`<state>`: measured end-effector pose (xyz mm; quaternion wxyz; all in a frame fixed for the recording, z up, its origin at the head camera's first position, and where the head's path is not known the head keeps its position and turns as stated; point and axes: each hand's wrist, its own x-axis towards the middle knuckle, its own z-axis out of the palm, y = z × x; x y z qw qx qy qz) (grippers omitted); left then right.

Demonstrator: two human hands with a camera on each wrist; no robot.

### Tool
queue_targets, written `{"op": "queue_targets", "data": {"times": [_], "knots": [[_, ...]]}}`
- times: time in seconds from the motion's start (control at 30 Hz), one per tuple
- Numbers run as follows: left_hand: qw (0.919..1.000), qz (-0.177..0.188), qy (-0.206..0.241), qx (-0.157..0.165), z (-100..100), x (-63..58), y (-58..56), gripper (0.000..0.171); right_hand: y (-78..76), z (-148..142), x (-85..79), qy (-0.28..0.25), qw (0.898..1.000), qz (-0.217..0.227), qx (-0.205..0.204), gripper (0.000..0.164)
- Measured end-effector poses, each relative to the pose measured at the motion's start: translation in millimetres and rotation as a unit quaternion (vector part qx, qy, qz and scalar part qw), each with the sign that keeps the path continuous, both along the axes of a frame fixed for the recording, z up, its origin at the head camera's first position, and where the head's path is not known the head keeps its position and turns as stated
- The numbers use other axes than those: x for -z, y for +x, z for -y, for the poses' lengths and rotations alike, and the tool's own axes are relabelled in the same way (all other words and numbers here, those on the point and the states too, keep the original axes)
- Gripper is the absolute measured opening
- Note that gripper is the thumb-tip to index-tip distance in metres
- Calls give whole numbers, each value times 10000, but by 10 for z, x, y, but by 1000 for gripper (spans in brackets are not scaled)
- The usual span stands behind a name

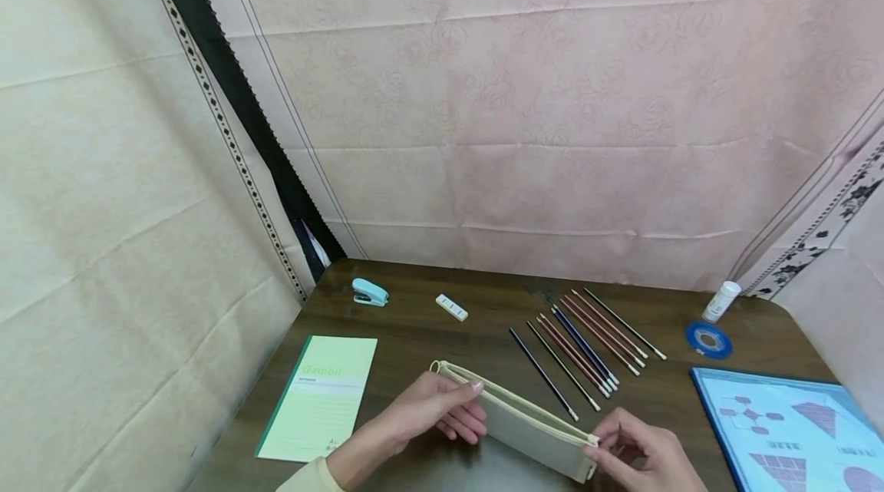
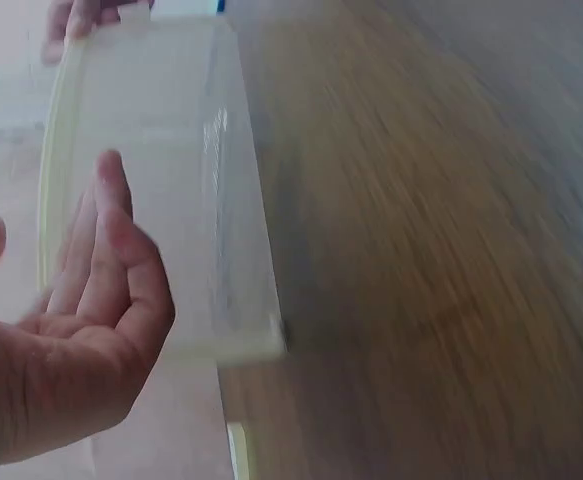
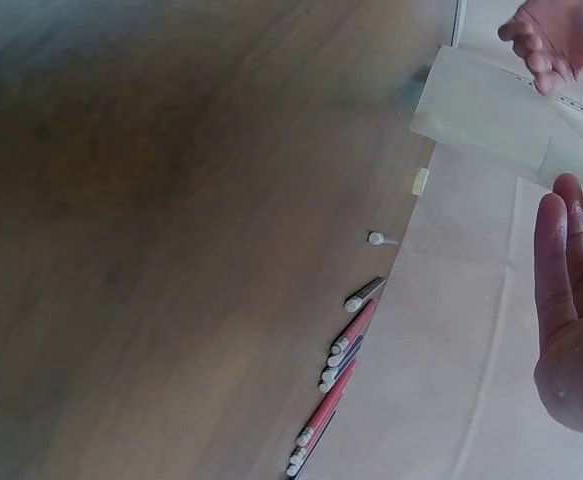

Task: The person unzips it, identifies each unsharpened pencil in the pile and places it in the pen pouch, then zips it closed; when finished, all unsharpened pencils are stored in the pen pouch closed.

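A pale cream zip pencil pouch (image 1: pixel 521 434) stands on its long side, its zip side up with a gap along it. My right hand (image 1: pixel 638 452) pinches the pouch's right end, by the zip's end tab, between thumb and forefinger. Against the pouch's near face, toward its left end, lies my left hand (image 1: pixel 445 409); the thumb reaches over the top edge. In the left wrist view the left hand (image 2: pixel 96 320) has loosely bent fingers apart from the thumb, in front of the pouch (image 2: pixel 161 90). The inside of the pouch is hidden.
Several pencils (image 1: pixel 580 346) lie in a slanted row behind the pouch. A green notebook (image 1: pixel 321 400) is at left, with a light-blue stapler (image 1: pixel 370 292) and white eraser (image 1: pixel 452 307) farther back. Right are blue tape (image 1: pixel 725 344), a glue stick (image 1: pixel 722 301) and a blue-edged board (image 1: pixel 794 423).
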<state>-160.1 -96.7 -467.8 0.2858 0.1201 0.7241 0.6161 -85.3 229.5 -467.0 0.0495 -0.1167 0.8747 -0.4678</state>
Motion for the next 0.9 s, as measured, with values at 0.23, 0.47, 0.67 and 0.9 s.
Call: {"op": "queue_targets", "data": {"times": [0.23, 0.47, 0.67, 0.9], "knots": [[9974, 94, 242, -669, -209, 39, 79, 59, 38, 86, 18, 13, 9984, -570, -50, 15], [9955, -35, 486, -812, -258, 69, 69, 46, 63, 134, 96, -175, 9918, -1196, -408, 13], [9952, -266, 375, -864, -266, 85, 52, 29, 52, 153, 135, -400, 9963, -506, -566, 10], [9948, -499, 158, -870, -245, 136, 19, 28, 26, 189, 219, -508, 9955, -224, -773, 10]]}}
